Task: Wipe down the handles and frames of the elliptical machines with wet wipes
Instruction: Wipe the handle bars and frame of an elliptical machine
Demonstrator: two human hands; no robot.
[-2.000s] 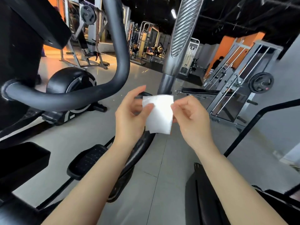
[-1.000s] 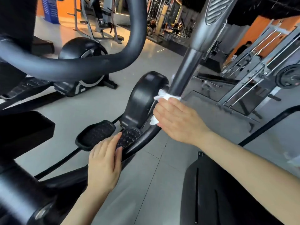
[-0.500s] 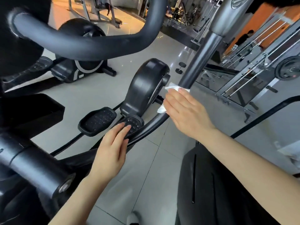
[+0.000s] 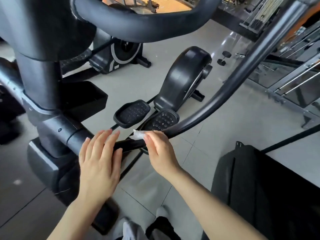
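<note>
Gym floor, right hand (image 4: pixel 160 151) fingers pinching wipe (image 4: pixel 138 135)

Both your arms come up from the bottom of the view, bare, no sleeves. Your left hand (image 4: pixel 99 163) is flat, palm down, w/ fingers straight & close together, pointing up and away from you. The thumb sticks out to the right side. It holds nothing. Your right hand (image 4: pixel 160 153) sits just beside it, a bit higher, back of the hand up. Its fingers (image 4: pixel 152 135) bend & pinch a wet wipe (image 4: pixel 138 135) at the tips. Right forearm runs long, slanting down to the bottom right. Hands are near but not touching.
</note>
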